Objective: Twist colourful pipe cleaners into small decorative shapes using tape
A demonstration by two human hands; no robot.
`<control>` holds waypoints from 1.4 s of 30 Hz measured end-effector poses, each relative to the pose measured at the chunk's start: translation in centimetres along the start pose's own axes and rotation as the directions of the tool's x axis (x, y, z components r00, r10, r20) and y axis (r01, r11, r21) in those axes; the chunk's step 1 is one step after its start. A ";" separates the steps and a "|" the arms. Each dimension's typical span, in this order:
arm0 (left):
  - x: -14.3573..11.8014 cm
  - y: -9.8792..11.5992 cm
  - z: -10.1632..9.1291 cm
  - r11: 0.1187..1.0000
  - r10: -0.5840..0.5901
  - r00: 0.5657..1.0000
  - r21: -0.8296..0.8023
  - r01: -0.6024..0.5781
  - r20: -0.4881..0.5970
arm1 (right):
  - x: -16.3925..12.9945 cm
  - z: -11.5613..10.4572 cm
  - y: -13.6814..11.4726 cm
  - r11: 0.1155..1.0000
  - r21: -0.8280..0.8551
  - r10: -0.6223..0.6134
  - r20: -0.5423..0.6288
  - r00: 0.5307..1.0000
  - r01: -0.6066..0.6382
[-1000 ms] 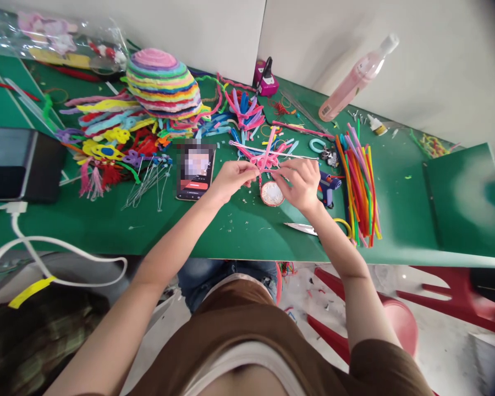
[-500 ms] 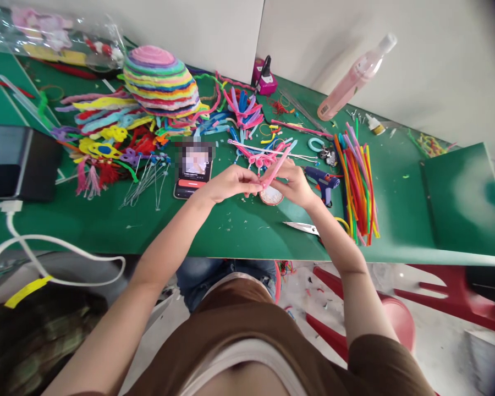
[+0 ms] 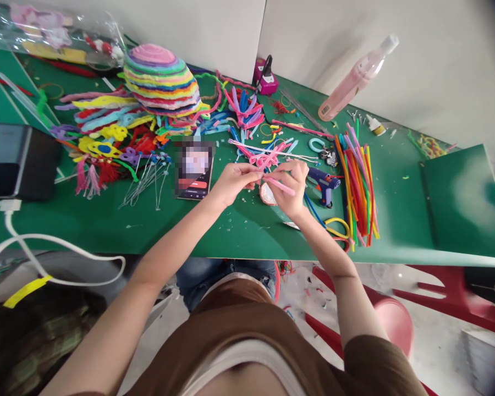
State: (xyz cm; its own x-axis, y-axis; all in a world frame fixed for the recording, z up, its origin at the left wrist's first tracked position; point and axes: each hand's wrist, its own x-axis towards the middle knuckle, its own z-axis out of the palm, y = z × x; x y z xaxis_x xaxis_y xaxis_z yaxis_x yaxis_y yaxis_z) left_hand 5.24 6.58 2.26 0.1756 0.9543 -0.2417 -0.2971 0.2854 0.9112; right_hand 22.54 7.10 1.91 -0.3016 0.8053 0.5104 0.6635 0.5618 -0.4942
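Observation:
My left hand [image 3: 240, 180] pinches a pink pipe cleaner [image 3: 282, 186] between thumb and fingers above the green table. On the other side, the fingers of my right hand [image 3: 289, 184] are closed on the same pipe cleaner. One pink length slants down and right across the right hand, and another points up and away. Partly under the right hand sits a small round dish [image 3: 267, 194] with pale contents. Beyond the hands lie pink and blue pipe-cleaner pieces [image 3: 264, 158]. My right forearm partly covers scissors [image 3: 339, 221] with yellow and red handles.
To the right are a blue glue gun [image 3: 325, 186] and a bundle of colourful pipe cleaners [image 3: 359, 190]. A phone [image 3: 198, 173] lies left of my hands. Farther back stand a striped, rounded craft piece [image 3: 161, 82] and a pink bottle [image 3: 357, 80]. A power bank [image 3: 18, 159] is far left.
My right hand has turned and moved slightly left. The pink pipe cleaner now has a length slanting down and right; before, it pointed up and right. More of the scissors' handles shows.

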 end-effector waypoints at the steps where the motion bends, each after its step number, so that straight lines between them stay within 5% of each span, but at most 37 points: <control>1: -0.1 -0.2 0.4 1.000 -0.004 0.999 -0.031 0.002 -0.038 | -0.4 0.5 0.2 1.000 -0.030 0.006 -0.032 0.999 -0.007; 6: -0.4 -0.6 1.5 0.986 -0.029 0.991 -0.169 0.007 -0.132 | -0.9 1.7 2.0 0.967 -0.188 -0.194 -0.103 0.976 0.172; 9: -0.3 -0.2 0.9 0.983 -0.092 0.996 -0.160 0.089 -0.012 | 0.4 0.7 2.6 0.906 -0.114 -0.414 -0.039 0.910 0.407; 12: -0.1 0.4 0.0 0.982 -0.157 0.980 -0.084 0.167 0.122 | 1.4 -0.4 2.7 0.861 0.066 -0.508 0.065 0.859 0.504; 18: -0.3 0.6 -0.3 0.983 -0.163 0.971 -0.056 0.175 0.176 | 0.3 -1.0 3.6 0.862 0.156 -0.482 -0.048 0.875 0.483; 24: -0.5 0.6 -0.2 0.991 -0.136 0.969 0.029 0.133 0.205 | -0.3 -1.5 3.7 0.919 0.112 -0.385 0.038 0.922 0.379; 28: -0.5 0.4 0.0 0.997 -0.037 0.982 0.066 0.025 0.185 | 0.0 -1.7 3.3 0.897 0.087 -0.434 -0.014 0.901 0.434; 33: -0.6 0.4 0.2 0.986 0.097 0.984 0.122 -0.116 0.152 | -0.1 -1.3 2.9 0.937 0.073 -0.343 -0.015 0.939 0.343; 37: -0.8 0.8 0.2 0.973 0.149 0.978 0.157 -0.171 0.146 | 0.0 -0.9 2.4 0.951 0.125 -0.271 -0.112 0.956 0.284; 42: -1.0 1.2 0.3 0.962 0.175 0.976 0.188 -0.197 0.130 | 0.2 -1.0 1.9 0.960 0.056 -0.272 -0.068 0.960 0.276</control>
State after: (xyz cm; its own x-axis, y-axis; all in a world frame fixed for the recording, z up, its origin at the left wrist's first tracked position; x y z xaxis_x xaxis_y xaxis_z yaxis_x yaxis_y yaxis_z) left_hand 4.96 5.97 3.66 0.2413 0.9699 -0.0331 -0.1445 0.0696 0.9871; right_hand 24.42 8.16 1.83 -0.4229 0.6075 0.6724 0.5156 0.7715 -0.3727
